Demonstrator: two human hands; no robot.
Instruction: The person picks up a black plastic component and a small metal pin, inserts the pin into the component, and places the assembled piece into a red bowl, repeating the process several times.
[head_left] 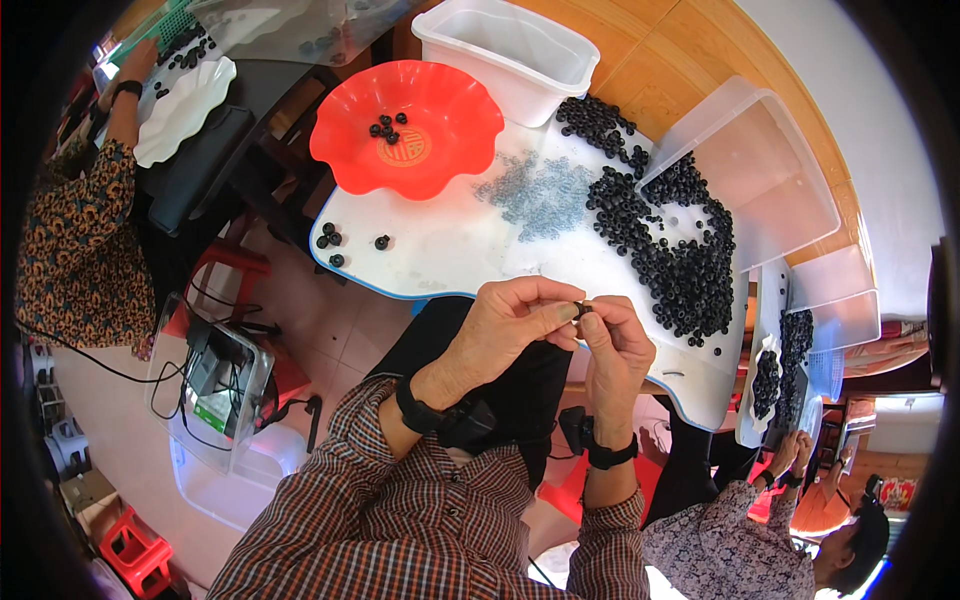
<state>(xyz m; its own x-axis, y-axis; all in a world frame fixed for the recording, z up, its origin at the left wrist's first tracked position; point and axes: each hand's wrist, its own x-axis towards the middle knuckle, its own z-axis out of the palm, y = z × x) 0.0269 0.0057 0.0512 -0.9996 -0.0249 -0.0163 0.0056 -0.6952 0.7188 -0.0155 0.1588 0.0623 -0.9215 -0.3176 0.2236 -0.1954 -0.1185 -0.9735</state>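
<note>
My left hand (500, 325) and my right hand (612, 350) meet in front of the table edge, fingers pinched together on a small black round part (581, 309). Fingertips cover most of it, so its details are hidden. Beyond them, many like black round parts (690, 285) lie heaped on the white table (430, 245). Left of that heap is a loose spread of tiny clear rings (540, 195). A red wavy-rimmed bowl (455, 110) holds several black parts. A few more black parts (330, 236) sit at the table's left corner.
A white tub (510, 60) stands behind the bowl. Beside the heap, a translucent bin (760, 170) is tipped on its side. Co-workers sit at the left (75, 250) and lower right (740, 540). A clear box with cables (215, 385) is low on my left.
</note>
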